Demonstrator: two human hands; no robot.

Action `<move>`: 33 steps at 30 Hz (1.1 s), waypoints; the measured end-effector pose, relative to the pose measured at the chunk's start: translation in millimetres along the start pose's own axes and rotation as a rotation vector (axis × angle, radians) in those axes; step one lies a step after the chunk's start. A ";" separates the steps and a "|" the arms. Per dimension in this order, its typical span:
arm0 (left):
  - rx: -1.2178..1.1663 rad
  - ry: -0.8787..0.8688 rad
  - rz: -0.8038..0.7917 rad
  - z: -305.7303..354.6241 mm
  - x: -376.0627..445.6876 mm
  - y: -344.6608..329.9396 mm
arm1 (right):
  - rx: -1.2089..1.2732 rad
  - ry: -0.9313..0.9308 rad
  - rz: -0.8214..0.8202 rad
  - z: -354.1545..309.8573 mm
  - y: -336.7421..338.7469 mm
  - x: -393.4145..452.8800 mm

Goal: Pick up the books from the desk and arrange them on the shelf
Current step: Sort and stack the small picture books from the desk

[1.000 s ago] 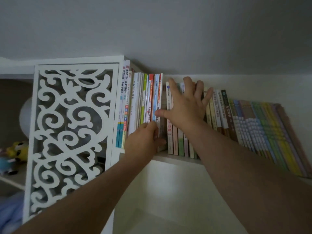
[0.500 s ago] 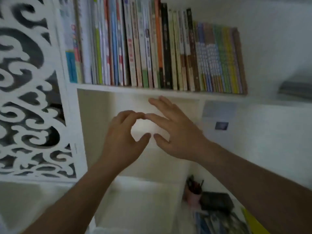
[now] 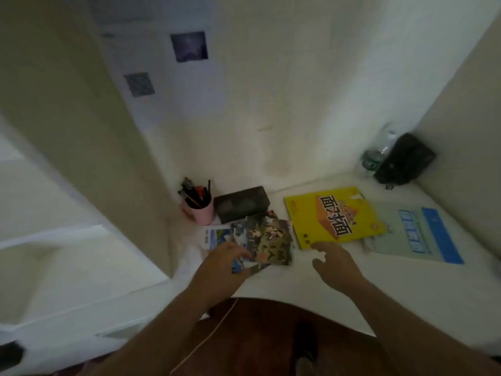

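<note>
On the white desk (image 3: 311, 291) lies a small pile of books: a dark patterned book (image 3: 273, 240) on top of a blue-and-white one (image 3: 215, 236). My left hand (image 3: 225, 263) rests on the near left corner of that pile, fingers lightly bent over its edge. A yellow book (image 3: 332, 217) lies flat to the right, and a pale green-and-blue book (image 3: 412, 234) lies further right. My right hand (image 3: 332, 263) hovers open over the desk, its fingertips just at the yellow book's near corner. The upper shelf is out of view.
A pink pen cup (image 3: 198, 206) and a dark box (image 3: 241, 203) stand at the back of the desk by the cabinet's side panel (image 3: 81, 131). A black bag (image 3: 404, 160) and a plastic bottle (image 3: 375, 153) sit in the back right corner.
The view has dropped from the shelf of upright books to the desk. Both hands came down from the shelf and now reach over the books on the desk.
</note>
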State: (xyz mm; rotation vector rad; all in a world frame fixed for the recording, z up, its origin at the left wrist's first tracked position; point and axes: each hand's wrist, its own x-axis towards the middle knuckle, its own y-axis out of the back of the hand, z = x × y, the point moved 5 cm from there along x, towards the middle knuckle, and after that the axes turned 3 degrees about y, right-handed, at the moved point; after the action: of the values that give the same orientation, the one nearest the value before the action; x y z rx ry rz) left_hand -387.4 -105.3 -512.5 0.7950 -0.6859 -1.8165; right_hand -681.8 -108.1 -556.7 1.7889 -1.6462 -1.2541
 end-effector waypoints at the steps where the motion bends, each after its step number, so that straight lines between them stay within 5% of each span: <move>1: 0.015 0.053 -0.042 -0.6 20.0 -21.6 | 0.038 -0.023 -0.039 16.5 -7.2 11.1; 7: -0.061 0.567 -0.030 -85.4 102.5 -119.1 | 0.337 -0.117 -0.340 49.4 -55.4 56.6; 10: -0.294 0.831 0.133 -137.8 113.8 -140.8 | 0.548 -0.219 -0.366 44.6 -71.1 75.1; 19: -0.942 1.112 0.442 -56.7 117.2 -124.0 | 1.004 -0.552 -0.292 22.4 -94.6 120.4; 28: -1.400 1.099 0.147 -48.5 126.2 -129.4 | 1.254 -0.661 -0.257 22.3 -83.2 124.8; 33: -1.533 0.985 -0.080 -26.3 118.1 -131.0 | 1.691 -0.718 -0.161 24.9 -58.8 103.4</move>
State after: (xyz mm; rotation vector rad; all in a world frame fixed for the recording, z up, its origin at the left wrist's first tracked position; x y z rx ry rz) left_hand -474.5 -173.4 -652.4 0.4608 1.2643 -1.2075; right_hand -678.4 -184.9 -650.7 2.2790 -3.6720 -0.2788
